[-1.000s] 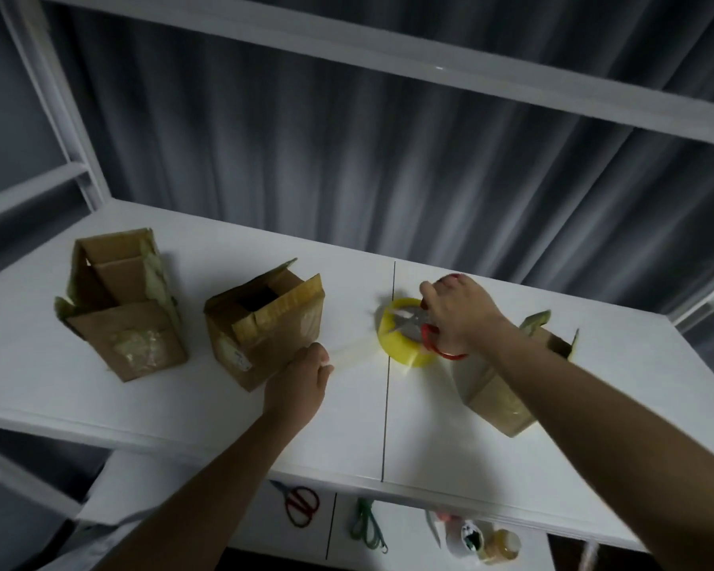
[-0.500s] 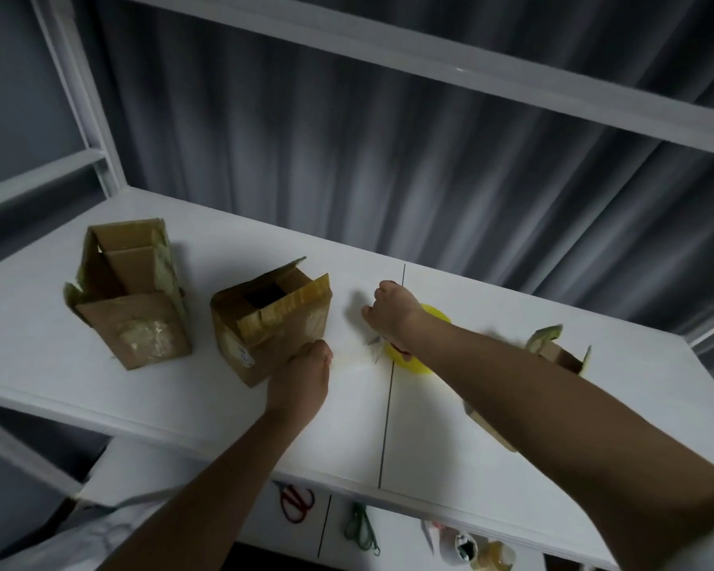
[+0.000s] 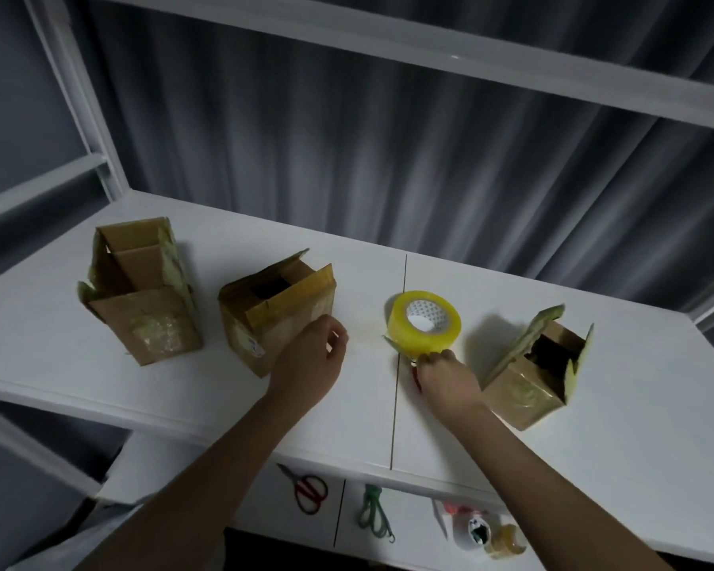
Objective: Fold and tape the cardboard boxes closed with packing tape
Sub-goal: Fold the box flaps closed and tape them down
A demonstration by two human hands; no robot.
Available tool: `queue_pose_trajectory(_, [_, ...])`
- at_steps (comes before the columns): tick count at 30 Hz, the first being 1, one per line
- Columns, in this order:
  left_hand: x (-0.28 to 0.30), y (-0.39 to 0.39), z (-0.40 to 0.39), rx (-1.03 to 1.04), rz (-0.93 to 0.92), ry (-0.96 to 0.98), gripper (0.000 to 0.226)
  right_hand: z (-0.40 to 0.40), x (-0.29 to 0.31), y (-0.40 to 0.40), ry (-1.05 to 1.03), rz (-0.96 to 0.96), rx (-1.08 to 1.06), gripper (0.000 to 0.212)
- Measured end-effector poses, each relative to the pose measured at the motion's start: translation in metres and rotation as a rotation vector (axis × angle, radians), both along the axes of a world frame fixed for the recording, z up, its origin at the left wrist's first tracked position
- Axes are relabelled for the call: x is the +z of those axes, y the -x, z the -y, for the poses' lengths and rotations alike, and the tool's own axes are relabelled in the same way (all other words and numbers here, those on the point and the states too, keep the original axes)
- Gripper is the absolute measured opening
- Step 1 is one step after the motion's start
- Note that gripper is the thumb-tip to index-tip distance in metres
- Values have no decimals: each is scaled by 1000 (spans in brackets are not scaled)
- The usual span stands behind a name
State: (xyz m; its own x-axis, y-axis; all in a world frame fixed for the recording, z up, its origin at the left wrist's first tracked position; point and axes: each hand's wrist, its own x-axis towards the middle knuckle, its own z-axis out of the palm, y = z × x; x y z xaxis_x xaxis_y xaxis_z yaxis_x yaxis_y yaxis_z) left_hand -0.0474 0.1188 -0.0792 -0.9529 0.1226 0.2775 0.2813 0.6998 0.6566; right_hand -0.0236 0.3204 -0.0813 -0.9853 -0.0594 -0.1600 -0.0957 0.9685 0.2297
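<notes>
Three open cardboard boxes stand on the white table: a left box, a middle box and a right box, all with flaps up. A yellow packing tape roll lies between the middle and right boxes. My left hand sits beside the middle box and pinches the end of a clear tape strip that runs to the roll. My right hand is just in front of the roll and grips red-handled scissors, mostly hidden under the fingers.
A lower shelf holds red scissors, green scissors and small bottles. A white frame post rises at the back left, a beam runs overhead, and a grey curtain hangs behind the table.
My right hand with the scissors left the top of the roll, passed its left side and came back to its near edge. The roll is uncovered. My left hand stayed beside the middle box.
</notes>
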Motion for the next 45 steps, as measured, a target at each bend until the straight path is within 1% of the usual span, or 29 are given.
queue_pose_trajectory(1, [4,-3,2,-30,24,-44,9,1,-2,-2,182,-114,11,36])
queue_pose_trajectory(2, [8,-5,5,-58,42,-112,7,5,0,-6,472,-207,-16,40])
queue_pose_trajectory(3, [11,-8,7,-85,64,-185,5,15,5,-9,847,-217,-96,48])
queue_pose_trajectory(4, [13,-10,10,-113,90,-248,5,28,14,-12,1249,-166,-205,57])
queue_pose_trajectory(5, [15,-13,13,-132,117,-291,6,40,18,-14,1600,-107,-322,59])
queue_pose_trajectory(6, [17,-17,17,-141,137,-322,8,51,21,-14,1872,-64,-422,53])
queue_pose_trajectory(7, [20,-20,20,-146,150,-348,11,61,21,-12,2068,-51,-488,40])
queue_pose_trajectory(8, [23,-24,25,-148,165,-384,13,70,23,-9,2193,-65,-526,26])
queue_pose_trajectory(9, [25,-26,30,-145,187,-432,13,77,26,-8,2263,-106,-540,14])
queue_pose_trajectory(10, [28,-29,35,-142,220,-488,11,82,28,-5,2289,-166,-546,7])
queue_pose_trajectory(11, [30,-30,42,-141,261,-540,13,87,31,-2,2283,-232,-537,5])
queue_pose_trajectory(13, [38,-33,55,-142,352,-662,20,95,41,8,2231,-337,-485,7])
queue_pose_trajectory(15, [47,-35,67,-123,402,-788,21,107,51,17,2177,-367,-412,9])
queue_pose_trajectory(18, [60,-34,81,-39,415,-920,26,128,63,29,2124,-386,-329,15])
queue_pose_trajectory(21, [59,-31,102,49,330,-992,27,133,75,44,2140,-486,-292,20])
queue_pose_trajectory(22, [57,-30,108,80,289,-975,27,131,80,50,2114,-521,-254,18])
queue_pose_trajectory(23, [52,-29,113,114,239,-919,26,127,86,54,2037,-528,-175,17])
queue_pose_trajectory(25, [43,-24,114,178,115,-691,24,124,97,59,1810,-442,35,17])
queue_pose_trajectory(27, [34,-15,109,176,34,-415,28,125,102,62,1642,-303,178,16])
queue_pose_trajectory(29, [26,-3,102,106,39,-219,35,123,103,66,1500,-215,263,17])
queue_pose_trajectory(30, [21,3,99,88,64,-163,40,120,101,68,1436,-183,300,21])
queue_pose_trajectory(32, [15,11,95,110,115,-123,40,114,98,71,1352,-141,374,25])
queue_pose_trajectory(33, [14,13,93,132,122,-126,32,112,95,72,1343,-127,399,25])
queue_pose_trajectory(35, [12,16,90,171,89,-172,16,108,88,74,1357,-102,407,20])
queue_pose_trajectory(37, [14,16,88,183,28,-199,13,105,82,74,1360,-88,382,11])
queue_pose_trajectory(40, [19,18,87,101,40,-223,14,101,77,71,1433,-49,337,7])
queue_pose_trajectory(42, [22,21,88,13,90,-234,14,101,76,67,1501,-17,299,12])
queue_pose_trajectory(43, [23,23,88,-22,114,-224,14,101,74,66,1500,-14,291,16])
queue_pose_trajectory(45, [21,28,88,-70,139,-207,16,101,70,65,1412,-20,315,22])
